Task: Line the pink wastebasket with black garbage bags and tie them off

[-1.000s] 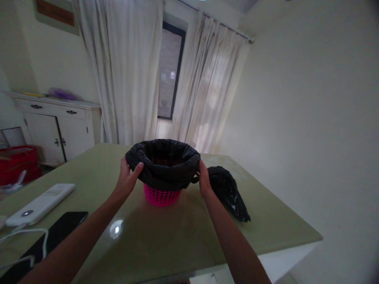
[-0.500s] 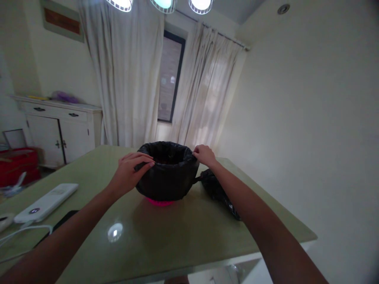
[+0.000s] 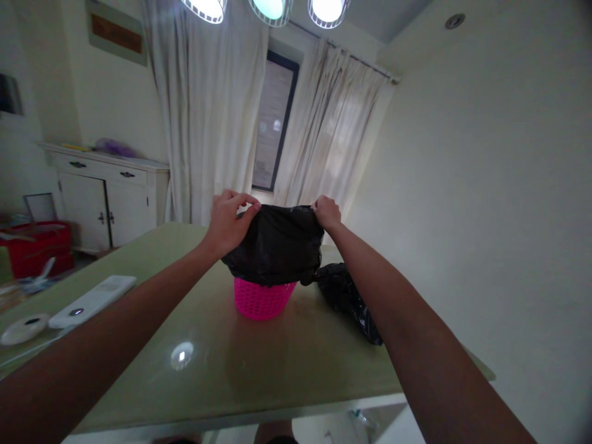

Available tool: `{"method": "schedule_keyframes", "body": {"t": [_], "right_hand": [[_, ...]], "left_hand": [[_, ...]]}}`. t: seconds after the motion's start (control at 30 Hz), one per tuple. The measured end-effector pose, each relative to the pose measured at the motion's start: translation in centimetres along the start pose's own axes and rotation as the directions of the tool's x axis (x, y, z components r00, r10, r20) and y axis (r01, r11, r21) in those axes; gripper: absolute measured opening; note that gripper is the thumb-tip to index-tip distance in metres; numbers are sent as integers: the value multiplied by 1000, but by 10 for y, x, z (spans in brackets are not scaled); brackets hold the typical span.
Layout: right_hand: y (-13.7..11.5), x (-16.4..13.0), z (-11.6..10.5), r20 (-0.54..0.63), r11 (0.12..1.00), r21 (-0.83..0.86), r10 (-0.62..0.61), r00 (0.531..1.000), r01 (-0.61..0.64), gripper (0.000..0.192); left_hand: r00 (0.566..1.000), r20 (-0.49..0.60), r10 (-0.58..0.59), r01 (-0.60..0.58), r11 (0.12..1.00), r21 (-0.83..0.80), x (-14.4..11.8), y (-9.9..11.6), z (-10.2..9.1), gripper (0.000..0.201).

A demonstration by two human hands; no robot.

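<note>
A small pink perforated basket stands on the green table. A black plastic bag lines it and is pulled up above the rim. My left hand pinches the bag's top edge on the left side. My right hand pinches the top edge on the right side. Both hands hold the bag raised, so the basket's lower part shows below it. A second black bag, bundled, lies on the table just right of the basket.
A white remote and a round white dish lie at the table's left. A white cabinet and a red crate stand at the far left. Curtains and a window are behind; a white wall is at the right.
My hands moved from the basket's sides to the bag's rim, then lifted the bag's edge upward, uncovering more of the pink basket. The view tilted up.
</note>
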State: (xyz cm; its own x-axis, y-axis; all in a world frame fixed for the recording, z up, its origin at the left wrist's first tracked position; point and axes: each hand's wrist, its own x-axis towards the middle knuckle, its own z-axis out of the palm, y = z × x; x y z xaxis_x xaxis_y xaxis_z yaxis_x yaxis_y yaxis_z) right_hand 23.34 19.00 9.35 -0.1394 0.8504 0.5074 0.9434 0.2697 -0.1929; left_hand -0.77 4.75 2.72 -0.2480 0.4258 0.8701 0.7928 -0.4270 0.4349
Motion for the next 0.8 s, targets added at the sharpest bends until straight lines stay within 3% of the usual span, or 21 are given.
{"method": "schedule_keyframes", "body": {"t": [0.13,0.23,0.3,0.37,0.47,0.57,0.7,0.8], "right_hand": [[-17,19,1,-75,985,172,-2,997,15,31],[-35,29,4,-120,931,349,-67,990,106,21],[-48,37,3,-179,871,451,-127,976,196,13],[-63,46,2,-282,783,540,-177,943,309,11],[-85,65,-2,-457,603,631,-220,862,488,15],[-110,79,-9,-565,372,685,-272,779,627,29],[-142,77,-24,-556,71,770,-411,722,634,48],[-157,67,-29,-499,11,815,-498,710,580,50]], "left_hand": [[983,132,-125,132,990,-49,13,-2,-7,30],[937,278,-214,243,967,-75,10,-10,-11,26],[926,292,-239,277,956,-94,4,-17,-13,21],[947,205,-249,278,953,-125,-2,-24,-16,18],[973,-14,-229,224,964,-143,-11,-34,-24,22],[963,-194,-185,169,981,-98,-25,-40,-35,37],[951,-238,-198,199,980,-17,-53,-48,-42,50],[946,-228,-232,245,969,31,-67,-57,-41,60]]}}
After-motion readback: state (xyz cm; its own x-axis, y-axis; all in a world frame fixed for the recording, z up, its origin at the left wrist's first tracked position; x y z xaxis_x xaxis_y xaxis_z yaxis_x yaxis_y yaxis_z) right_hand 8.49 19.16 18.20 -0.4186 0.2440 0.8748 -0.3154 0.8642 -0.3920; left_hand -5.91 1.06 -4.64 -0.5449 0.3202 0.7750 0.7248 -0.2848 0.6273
